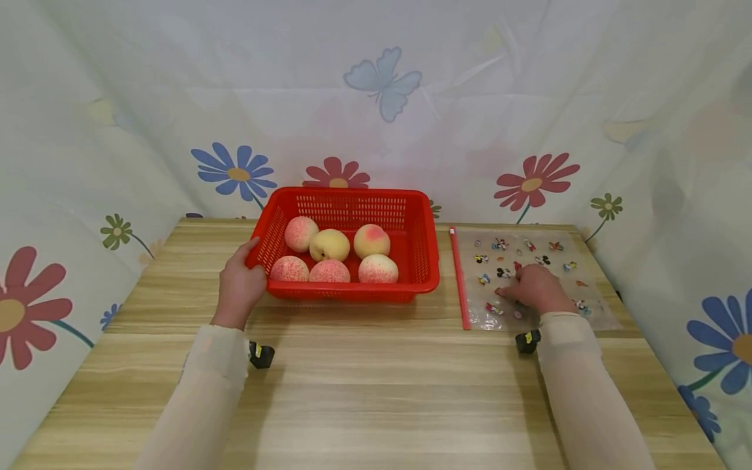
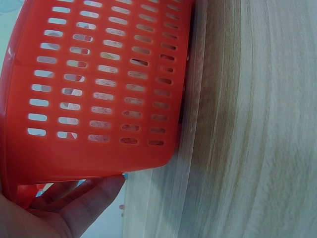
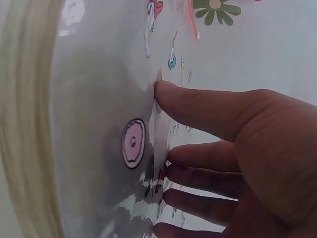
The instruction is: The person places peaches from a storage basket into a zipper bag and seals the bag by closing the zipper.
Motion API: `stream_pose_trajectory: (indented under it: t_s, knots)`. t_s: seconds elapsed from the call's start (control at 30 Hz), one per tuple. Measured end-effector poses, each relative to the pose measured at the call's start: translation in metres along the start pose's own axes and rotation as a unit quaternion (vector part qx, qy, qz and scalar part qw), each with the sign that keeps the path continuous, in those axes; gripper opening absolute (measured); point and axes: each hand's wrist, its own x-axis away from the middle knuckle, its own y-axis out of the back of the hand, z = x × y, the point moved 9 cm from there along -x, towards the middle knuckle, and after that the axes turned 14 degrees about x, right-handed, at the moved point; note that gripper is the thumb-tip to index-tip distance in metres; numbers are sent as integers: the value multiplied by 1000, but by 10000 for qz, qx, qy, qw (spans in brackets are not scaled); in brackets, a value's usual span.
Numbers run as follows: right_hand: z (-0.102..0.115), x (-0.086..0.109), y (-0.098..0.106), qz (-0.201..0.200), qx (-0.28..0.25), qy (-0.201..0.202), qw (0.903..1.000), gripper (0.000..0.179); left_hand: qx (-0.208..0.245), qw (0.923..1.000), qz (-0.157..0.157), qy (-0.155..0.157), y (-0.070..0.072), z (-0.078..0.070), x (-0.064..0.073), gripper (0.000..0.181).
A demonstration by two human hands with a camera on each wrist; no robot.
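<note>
A red plastic basket (image 1: pixel 346 292) with slotted walls stands on the wooden table, holding several peaches (image 1: pixel 329 246). At its left end, my left hand (image 1: pixel 239 287) grips the rim, thumb on top; in the left wrist view the fingers (image 2: pixel 94 201) curl against the outside of the basket. To the right lies a clear plastic zip bag (image 1: pixel 478 316) printed with small cartoon figures, flat on the table. My right hand (image 1: pixel 537 287) rests on it with fingertips down. In the right wrist view the thumb (image 3: pixel 198 106) and fingers are spread, their tips touching the film.
A red zip strip (image 1: pixel 460 281) runs along the bag's left edge. Behind and at both sides of the table (image 1: pixel 382 391) hangs a white curtain (image 1: pixel 470 130) with flowers and a butterfly. Small black wrist cameras sit at both cuffs.
</note>
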Motion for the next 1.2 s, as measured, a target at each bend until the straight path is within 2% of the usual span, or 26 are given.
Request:
stream_pose_trajectory:
  t_s: [0.33, 0.5, 0.73, 0.9, 1.2]
  knots:
    - [-4, -4, -4, 30, 9, 19, 10000, 33, 20, 10000, 11, 42, 0, 0, 0, 70]
    - [-1, 1, -1, 57, -32, -79, 9999, 34, 23, 10000, 25, 84, -1, 0, 0, 70]
    - [17, 10, 13, -281, -27, 25, 9996, 63, 32, 9999, 16, 111, -1, 1, 0, 69]
    - [32, 11, 18, -558, 83, 160, 9983, 60, 56, 9999, 12, 108, -1, 0, 0, 70]
    - [54, 7, 14, -697, -83, 172, 9974, 59, 26, 10000, -8, 67, 0, -3, 2, 69]
